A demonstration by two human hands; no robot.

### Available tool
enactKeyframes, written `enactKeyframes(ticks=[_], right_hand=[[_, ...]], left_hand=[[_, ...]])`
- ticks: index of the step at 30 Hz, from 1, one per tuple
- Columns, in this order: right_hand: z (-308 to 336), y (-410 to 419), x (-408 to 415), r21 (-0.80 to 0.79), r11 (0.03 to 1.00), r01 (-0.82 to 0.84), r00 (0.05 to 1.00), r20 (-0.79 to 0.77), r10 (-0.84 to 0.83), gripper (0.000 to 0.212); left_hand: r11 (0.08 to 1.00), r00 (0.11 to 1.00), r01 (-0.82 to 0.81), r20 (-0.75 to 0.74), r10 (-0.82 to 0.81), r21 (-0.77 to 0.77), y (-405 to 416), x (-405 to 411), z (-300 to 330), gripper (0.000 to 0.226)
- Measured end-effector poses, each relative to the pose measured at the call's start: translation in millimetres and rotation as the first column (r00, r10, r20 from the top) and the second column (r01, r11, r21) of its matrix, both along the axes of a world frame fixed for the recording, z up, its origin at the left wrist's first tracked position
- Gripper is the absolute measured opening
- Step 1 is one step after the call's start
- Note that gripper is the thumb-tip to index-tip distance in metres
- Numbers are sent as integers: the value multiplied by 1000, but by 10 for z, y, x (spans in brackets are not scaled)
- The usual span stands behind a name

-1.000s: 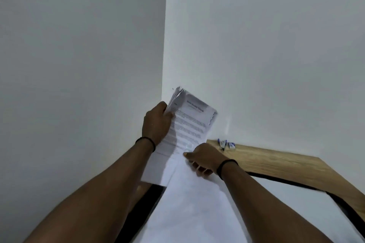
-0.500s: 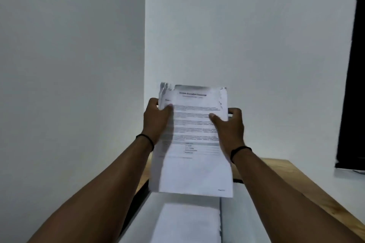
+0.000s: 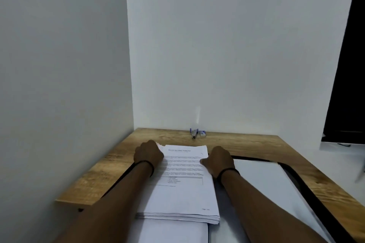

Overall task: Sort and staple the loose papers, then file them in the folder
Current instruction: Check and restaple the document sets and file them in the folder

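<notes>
We have the stack of papers (image 3: 182,181) lying flat on the open folder (image 3: 264,181), which is spread across the wooden surface (image 3: 110,167) in the corner of the room. Our left hand (image 3: 148,154) sits at the stack's upper left edge and our right hand (image 3: 217,161) at its upper right edge, both holding the sheets from the sides, the right thumb lying on the printed top page. We judge each grip to be closed on the paper edges, though the fingers on the far side of the left hand are hidden from us, so how far they wrap we cannot tell. The near edge of the stack shows many sheets roughly aligned, with a few slightly stepped. By our reading, the step in hand is squaring up the sorted papers; the stapling is not yet done. The stapler (image 3: 194,133) stands at the back of the surface against the wall, with a small box (image 3: 202,133) just beside it, both well apart from our hands. The next move calls for one hand to keep the stack pinned so the sheets do not slide, while the other reaches forward for the stapler and brings it to a top corner.
</notes>
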State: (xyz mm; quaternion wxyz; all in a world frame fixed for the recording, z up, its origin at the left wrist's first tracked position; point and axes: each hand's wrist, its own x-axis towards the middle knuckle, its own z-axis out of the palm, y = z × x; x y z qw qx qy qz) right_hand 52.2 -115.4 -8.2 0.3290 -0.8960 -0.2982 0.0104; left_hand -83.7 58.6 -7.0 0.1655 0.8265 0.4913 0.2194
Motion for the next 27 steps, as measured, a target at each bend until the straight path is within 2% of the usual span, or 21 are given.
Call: enactKeyframes(ticks=[3, 5, 7, 9, 12, 15, 17, 20, 22, 24, 27], right_hand=[[23, 53, 7, 60, 997, 42, 998, 42, -45, 14], [33, 63, -6, 107, 993, 52, 997, 53, -58, 19], [47, 74, -33, 168, 984, 55, 997, 39, -62, 22], [56, 94, -62, 263, 963, 55, 998, 19, -62, 14], [87, 124, -102, 464, 884, 51, 999, -37, -39, 6], [199, 142, -119, 583, 811, 51, 997, -75, -9, 12], [251, 141, -104, 631, 772, 72, 993, -118, 3, 12], [209, 135, -44, 694, 709, 124, 976, -216, 40, 12], [141, 119, 3, 710, 684, 167, 961, -272, 49, 16], [66, 110, 46, 704, 682, 197, 949, -312, 47, 16], [-20, 127, 97, 656, 723, 216, 944, -331, 18, 12]], left_hand=[[996, 999, -27, 32, 25, 86, -31, 68, 25, 28], [992, 997, -64, 36, 61, 107, -57, 85, 32, 27], [985, 994, -104, 37, 100, 138, -96, 79, 30, 32], [980, 992, -128, 38, 123, 152, -116, 68, 37, 40], [986, 989, -125, 85, 117, 105, -96, 47, 54, 52], [996, 977, -85, 193, 88, -26, -9, 34, 68, 46], [993, 961, -49, 267, 77, -110, 31, 20, 73, 33], [977, 930, -4, 358, 83, -214, 68, 19, 37, 39], [973, 956, 6, 287, 63, -232, 82, -5, 42, 36], [971, 955, 7, 289, 64, -239, 121, -18, 42, 20], [988, 971, -22, 230, 58, -156, 80, -53, 35, 15]])
